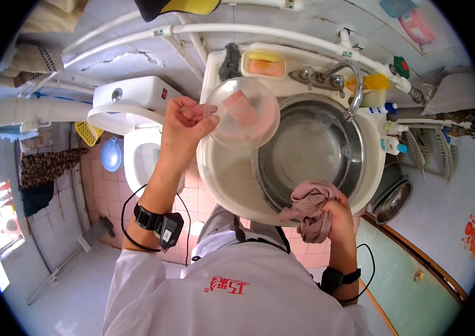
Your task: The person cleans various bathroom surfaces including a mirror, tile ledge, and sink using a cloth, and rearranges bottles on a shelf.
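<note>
My left hand (pixel 187 120) pinches the near rim of a round, see-through plastic lid (pixel 265 126), tilted above the left part of the washbasin. A pinkish rectangular patch shows on the lid; whether it is a label or something behind cannot be told. In my right hand (pixel 338 218) is a bunched mauve cloth (pixel 313 196), gripped at the near edge of a round steel basin (pixel 358 168). That steel basin sits in the white washbasin (pixel 220 182) and holds cloudy water. Over its far right rim reaches the tap (pixel 356 92).
Behind the lid lie a dark scouring pad (pixel 230 63) and a soap dish (pixel 264 55) with yellow and pink pieces. Bottles (pixel 392 145) line the right edge. A toilet (pixel 139 101) stands left, and a white pipe (pixel 237 28) runs along the wall.
</note>
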`<state>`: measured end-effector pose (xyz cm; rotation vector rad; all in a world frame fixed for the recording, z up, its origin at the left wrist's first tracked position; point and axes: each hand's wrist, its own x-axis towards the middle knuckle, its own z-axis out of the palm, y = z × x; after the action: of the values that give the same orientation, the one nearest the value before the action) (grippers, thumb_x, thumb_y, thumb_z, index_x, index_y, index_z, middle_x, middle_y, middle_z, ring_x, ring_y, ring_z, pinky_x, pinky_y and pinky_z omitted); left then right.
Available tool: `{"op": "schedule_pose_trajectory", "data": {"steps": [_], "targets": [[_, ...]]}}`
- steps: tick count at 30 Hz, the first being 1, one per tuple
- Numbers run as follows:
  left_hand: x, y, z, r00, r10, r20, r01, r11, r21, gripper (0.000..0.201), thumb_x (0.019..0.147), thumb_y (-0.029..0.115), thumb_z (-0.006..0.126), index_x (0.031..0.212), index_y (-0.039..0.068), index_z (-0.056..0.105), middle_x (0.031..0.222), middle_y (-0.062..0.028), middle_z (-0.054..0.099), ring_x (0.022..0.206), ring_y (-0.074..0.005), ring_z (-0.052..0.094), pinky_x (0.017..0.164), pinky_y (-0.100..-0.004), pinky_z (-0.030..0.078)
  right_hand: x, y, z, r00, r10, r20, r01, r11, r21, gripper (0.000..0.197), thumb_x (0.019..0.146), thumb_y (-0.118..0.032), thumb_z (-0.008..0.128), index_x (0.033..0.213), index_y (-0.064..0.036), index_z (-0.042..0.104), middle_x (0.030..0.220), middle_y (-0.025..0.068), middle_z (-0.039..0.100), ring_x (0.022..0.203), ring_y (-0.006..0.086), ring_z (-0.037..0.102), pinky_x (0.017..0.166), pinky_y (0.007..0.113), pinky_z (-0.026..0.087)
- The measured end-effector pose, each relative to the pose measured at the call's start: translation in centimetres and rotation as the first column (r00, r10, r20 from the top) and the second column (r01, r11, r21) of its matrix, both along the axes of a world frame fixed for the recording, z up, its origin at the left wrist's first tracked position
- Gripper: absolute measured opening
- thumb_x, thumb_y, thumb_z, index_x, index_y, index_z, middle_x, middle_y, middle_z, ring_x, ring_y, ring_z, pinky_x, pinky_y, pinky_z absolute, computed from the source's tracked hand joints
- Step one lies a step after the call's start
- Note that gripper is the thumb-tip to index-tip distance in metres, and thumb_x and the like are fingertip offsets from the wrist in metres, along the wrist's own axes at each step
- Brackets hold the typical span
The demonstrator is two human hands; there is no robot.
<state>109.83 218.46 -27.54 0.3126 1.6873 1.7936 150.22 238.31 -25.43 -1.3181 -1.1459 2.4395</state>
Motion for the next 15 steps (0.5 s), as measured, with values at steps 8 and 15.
{"op": "schedule_pose_trajectory", "data": {"steps": [8,15], "targets": [[2.7,7.2,9.6,0.997,-0.014,0.074,0.024,0.991,-0.133,0.044,0.111,0.021,0.09,0.137,0.012,0.055,0.135,-0.0181,0.086,0.114,-0.0259,0.085,0.097,-0.0404,0.071,4.3,2.5,5.0,0.999,-0.043,-0.034,0.043,0.999,0.013,0.059,0.086,0.003,0.058,0.141,0.0083,0.079,0.13,0.0175,0.087,0.116,0.0281,0.086,0.105,0.042,0.07],[4.4,18.3,22.4,0.998,-0.067,0.007,0.067,0.997,-0.025,0.038,0.115,0.033,0.088,0.128,0.01,0.06,0.123,-0.0138,0.086,0.103,-0.0199,0.085,0.088,-0.0355,0.07,9.1,6.2,11.7,0.991,-0.003,-0.131,0.0,1.0,-0.02,0.06,0.086,0.006,0.055,0.14,0.007,0.079,0.127,0.0155,0.087,0.115,0.027,0.086,0.104,0.04,0.07]]}}
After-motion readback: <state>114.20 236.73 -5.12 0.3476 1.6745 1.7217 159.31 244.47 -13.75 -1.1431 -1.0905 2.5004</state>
